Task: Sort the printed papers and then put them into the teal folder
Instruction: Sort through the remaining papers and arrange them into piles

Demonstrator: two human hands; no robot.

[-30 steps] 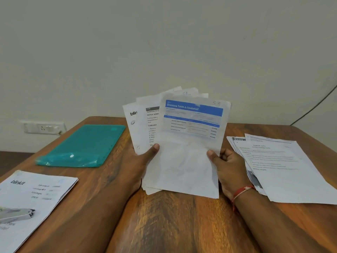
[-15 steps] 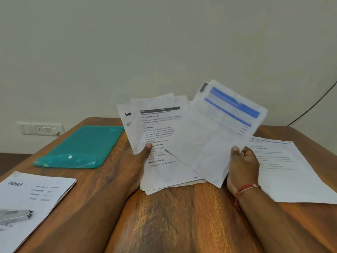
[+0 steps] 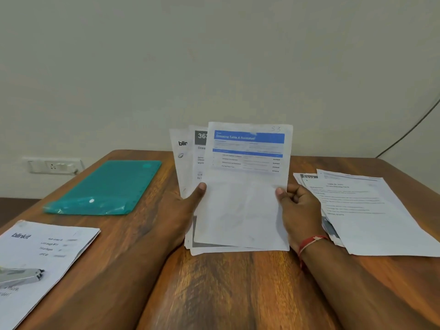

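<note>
Printed papers (image 3: 240, 210) are held upright as a fanned stack over the middle of the bench (image 3: 226, 294); whether their lower edges touch the wood cannot be told. The grip of the left hand (image 3: 183, 210) is clamped on the stack's left edge, with the thumb (image 3: 201, 188) laid across the face of the front sheet (image 3: 247, 182) and the fingers hidden behind. The grip of the right hand (image 3: 300, 210) is pinched on the right edge, thumb in front and curled fingers beside it. A blue header reading "Dressing Table & Bookshelf" is printed on the front sheet, and "S3" is handwritten at its top right corner; two more sheets are fanned out behind it to the left, one marked with a dark box, the other with the letters "blin". The teal folder (image 3: 107, 186) is laid flat on the far left of the bench, well apart from the held stack. A second pile of sheets (image 3: 366, 210) is spread on the bench just beside the right hand; a "blinkit" sheet (image 3: 47, 248) is laid at the near left, with a metal object (image 3: 21, 276) resting on it. A red thread (image 3: 309, 242) is worn on the right wrist; a wall socket (image 3: 53, 165) is set in the wall beyond the folder.
</note>
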